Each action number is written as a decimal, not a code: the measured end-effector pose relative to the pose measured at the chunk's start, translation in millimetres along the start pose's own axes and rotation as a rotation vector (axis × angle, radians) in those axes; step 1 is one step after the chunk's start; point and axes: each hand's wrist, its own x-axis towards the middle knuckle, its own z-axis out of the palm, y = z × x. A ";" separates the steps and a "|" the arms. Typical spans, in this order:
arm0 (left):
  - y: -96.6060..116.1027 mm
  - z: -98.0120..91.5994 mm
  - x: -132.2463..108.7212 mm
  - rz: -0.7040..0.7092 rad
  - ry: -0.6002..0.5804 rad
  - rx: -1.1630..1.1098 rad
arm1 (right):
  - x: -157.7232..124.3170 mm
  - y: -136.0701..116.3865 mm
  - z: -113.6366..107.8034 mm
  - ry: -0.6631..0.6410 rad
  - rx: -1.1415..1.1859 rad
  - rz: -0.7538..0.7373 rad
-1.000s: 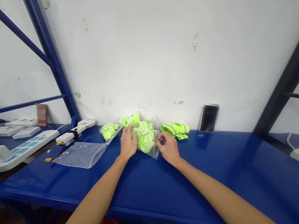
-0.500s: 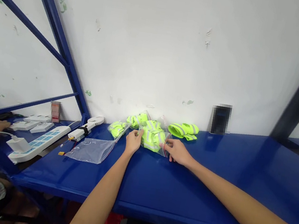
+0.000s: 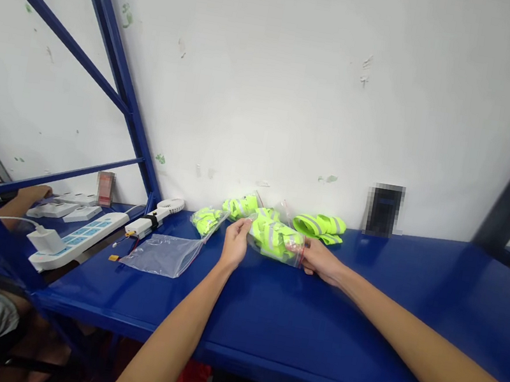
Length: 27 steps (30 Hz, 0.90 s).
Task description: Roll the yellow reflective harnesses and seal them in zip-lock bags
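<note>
A clear zip bag (image 3: 275, 241) with a folded yellow-green reflective vest inside is between my hands, just above or on the blue table. My left hand (image 3: 235, 243) pinches its left end. At the right end, my right hand (image 3: 321, 260) grips the bag's edge by the red zip strip; some of its fingers are hidden. Behind this bag lie more bagged yellow-green vests, one bag (image 3: 206, 221) to the left and another (image 3: 240, 206) near the wall. A loose folded vest (image 3: 320, 226) with grey stripes rests behind my right hand.
An unfilled clear zip bag (image 3: 161, 255) lies flat on the blue table (image 3: 358, 336). Left of it are a white handheld fan (image 3: 169, 206), a white battery-like block with wires (image 3: 139, 226) and a power strip (image 3: 77, 245). Another person's arm (image 3: 4, 212) shows beyond the blue frame post (image 3: 128, 90).
My right hand has moved to the right, drawing the bag's zip end with it, so the bag is stretched wider between my hands. The whole view has shifted slightly.
</note>
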 end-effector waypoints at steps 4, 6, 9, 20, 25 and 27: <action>1.9 6.4 -1.2 -0.134 -0.036 -0.188 | 1.6 1.0 1.9 0.179 -0.069 -0.060; 4.0 7.7 -1.9 -0.093 0.037 -0.192 | 0.8 1.9 -0.3 0.192 -0.097 -0.096; 14.5 -2.5 -1.4 -0.030 0.170 -0.147 | -5.3 5.1 -16.0 0.157 -0.165 -0.139; 107.7 -171.4 -6.5 0.029 0.633 0.168 | -20.7 5.8 -106.8 0.325 -0.331 0.141; 92.7 -221.6 -18.2 -0.073 0.634 0.439 | -4.5 0.0 -107.0 0.478 -0.632 0.222; 80.1 -234.1 -20.9 -0.129 0.597 0.569 | -0.4 -2.2 -105.0 0.512 -0.688 0.227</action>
